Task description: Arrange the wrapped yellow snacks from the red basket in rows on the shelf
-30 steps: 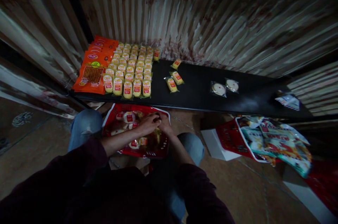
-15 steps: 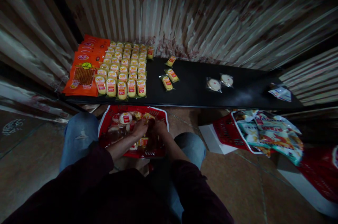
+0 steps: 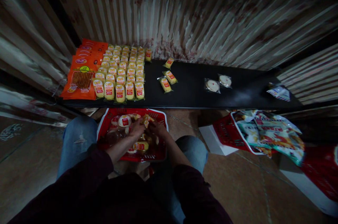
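Note:
Both hands are inside a red basket [image 3: 105, 113] between my knees, among round and oval wrapped snacks. My left hand [image 3: 137, 128] touches the left side of a yellow wrapped snack [image 3: 146, 120]. Close on its other side is my right hand [image 3: 157, 129], fingers bent toward it. Dimness hides how firmly either hand grips. A round white snack [image 3: 124, 120] lies left of my left hand, and a yellow pack [image 3: 142, 145] lies below the hands. On the black shelf [image 3: 187, 93] stand rows of yellow wrapped cakes [image 3: 120, 92].
Orange snack bags [image 3: 81, 76] overlap at the shelf's left end. Loose yellow packs [image 3: 165, 84], round white snacks [image 3: 212, 85] and a small white-blue pack [image 3: 278, 92] lie farther right. A second red basket [image 3: 227, 132] holds green-white bags [image 3: 277, 130]. Curtains hang behind.
The view has shifted slightly. Between my hands, a yellow wrapped snack now shows more clearly, and the hands have moved slightly within the basket. The shelf items stay in the same arrangement.

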Motion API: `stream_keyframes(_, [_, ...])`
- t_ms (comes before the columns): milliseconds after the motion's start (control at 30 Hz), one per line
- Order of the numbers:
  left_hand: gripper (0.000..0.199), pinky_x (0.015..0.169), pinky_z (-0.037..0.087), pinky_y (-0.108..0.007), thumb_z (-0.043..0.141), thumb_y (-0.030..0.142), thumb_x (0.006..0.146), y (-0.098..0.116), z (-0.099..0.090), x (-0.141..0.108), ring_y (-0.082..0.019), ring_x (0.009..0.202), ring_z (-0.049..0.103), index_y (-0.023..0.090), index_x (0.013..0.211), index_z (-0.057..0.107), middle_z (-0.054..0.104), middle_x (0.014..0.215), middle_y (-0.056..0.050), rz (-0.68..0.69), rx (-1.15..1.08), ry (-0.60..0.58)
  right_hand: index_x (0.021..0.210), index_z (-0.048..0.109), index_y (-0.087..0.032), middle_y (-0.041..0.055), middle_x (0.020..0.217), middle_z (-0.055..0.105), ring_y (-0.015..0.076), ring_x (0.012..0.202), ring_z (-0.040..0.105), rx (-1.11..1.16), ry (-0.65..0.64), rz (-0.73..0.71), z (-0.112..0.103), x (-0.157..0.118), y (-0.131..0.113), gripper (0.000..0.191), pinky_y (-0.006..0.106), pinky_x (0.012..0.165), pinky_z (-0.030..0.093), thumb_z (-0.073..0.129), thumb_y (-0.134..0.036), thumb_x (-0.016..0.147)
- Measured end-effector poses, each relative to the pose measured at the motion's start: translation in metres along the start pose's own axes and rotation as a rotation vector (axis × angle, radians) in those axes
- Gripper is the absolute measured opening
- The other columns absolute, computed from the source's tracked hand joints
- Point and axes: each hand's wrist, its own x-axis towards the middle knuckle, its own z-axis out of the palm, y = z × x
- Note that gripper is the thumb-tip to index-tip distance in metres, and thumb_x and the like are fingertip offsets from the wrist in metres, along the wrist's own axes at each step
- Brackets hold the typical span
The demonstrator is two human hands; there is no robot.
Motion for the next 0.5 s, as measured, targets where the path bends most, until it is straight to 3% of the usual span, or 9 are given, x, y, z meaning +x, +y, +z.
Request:
stream_keyframes(100, [0.038,0.081,0.048,-0.025,0.050,0.014,0.079,0.010,-0.006,-0.004,-0.015,0.096,0.062,0.018,0.117,0.054,0.065,0.114,-0.007,-0.060,-0.087,0.031,0.102,0.067,-0.026,-0.0005,0.097,0.071,0.0169,0.092,0.066,0.164,-0.023,-0.029,-0.004,-0.002,0.002,0.025,0.025,0.079,0.049,0.052,-0.026,0.082])
stream_keyframes(267, [0.035,0.078,0.049,-0.023,0.050,0.013,0.080,0.030,-0.014,-0.014,-0.015,0.095,0.062,0.015,0.115,0.055,0.064,0.114,-0.009,-0.070,-0.242,0.077,0.090,0.069,-0.019,0.0024,0.093,0.071,0.0183,0.090,0.065,0.578,-0.004,-0.105,-0.009,-0.008,0.002,0.021,0.029,0.083,0.049,0.054,-0.026,0.079])
stream_keyframes(367, [0.034,0.073,0.050,-0.023,0.051,0.011,0.079,0.037,-0.018,-0.017,-0.014,0.087,0.063,0.017,0.111,0.059,0.066,0.108,-0.008,-0.097,-0.359,0.099,0.087,0.068,-0.018,0.0032,0.092,0.070,0.0177,0.090,0.064,0.788,0.001,-0.091,-0.014,-0.014,-0.002,0.020,0.030,0.084,0.048,0.055,-0.028,0.077])
stream_keyframes(500, [0.036,0.065,0.049,-0.023,0.055,0.007,0.073,0.040,-0.025,-0.019,-0.011,0.070,0.062,0.018,0.106,0.062,0.068,0.096,-0.005,-0.122,-0.614,0.101,0.087,0.065,-0.020,0.0026,0.093,0.068,0.0164,0.084,0.063,1.126,-0.079,-0.018,-0.024,-0.026,-0.010,0.023,0.028,0.073,0.051,0.064,-0.035,0.070])
